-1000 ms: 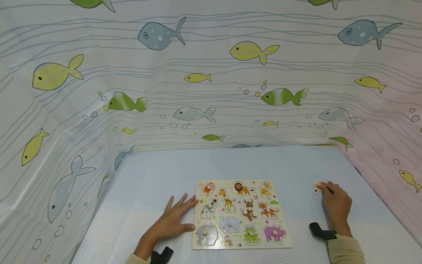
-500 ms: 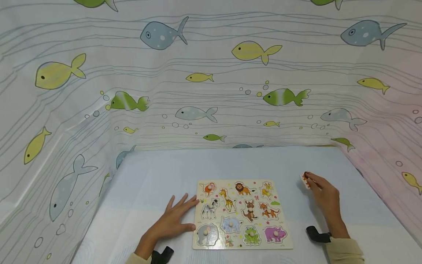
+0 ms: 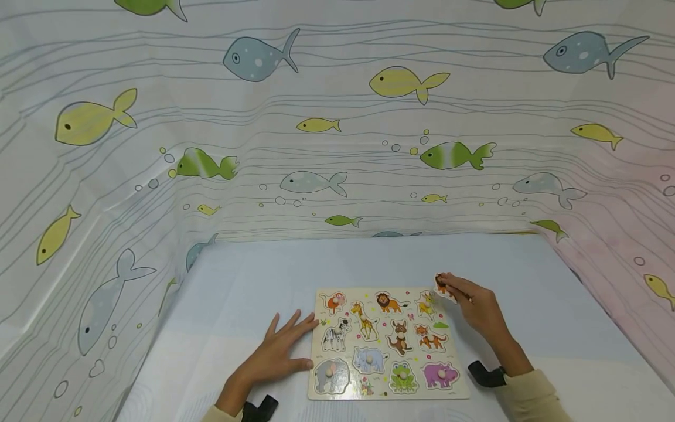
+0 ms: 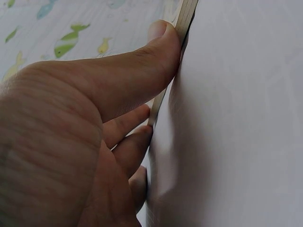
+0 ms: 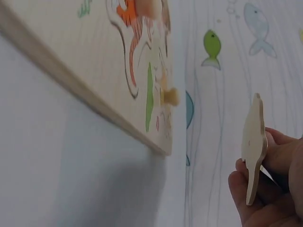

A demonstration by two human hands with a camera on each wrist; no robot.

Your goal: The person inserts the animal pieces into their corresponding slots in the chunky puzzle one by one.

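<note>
A wooden animal peg puzzle board (image 3: pixel 379 384) lies flat on the table. My left hand (image 3: pixel 274 351) is spread at its left side; in the left wrist view the thumb (image 4: pixel 163 52) and fingertips touch the board's edge (image 4: pixel 187 19). My right hand (image 3: pixel 477 305) pinches a small lion puzzle piece (image 3: pixel 442 286) above the board's far right corner. In the right wrist view this piece (image 5: pixel 254 142) shows its plain wooden back, raised clear of the board. Near it on the board sits a yellow horned animal piece (image 3: pixel 425 305) with a knob (image 5: pixel 170 96).
Knobbed pieces on the board include a monkey (image 3: pixel 334 302), an elephant (image 3: pixel 331 376), a frog (image 3: pixel 403 376) and a purple hippo (image 3: pixel 440 374). The lion (image 3: pixel 389 302) and zebra (image 3: pixel 335 334) pictures show no knob. A fish-patterned cloth (image 3: pixel 390 126) rises behind the pale table (image 3: pixel 253 269).
My right hand has lifted the lion piece from the table on the right and carried it left to the board's far right corner. My left hand has stayed at the board's edge.
</note>
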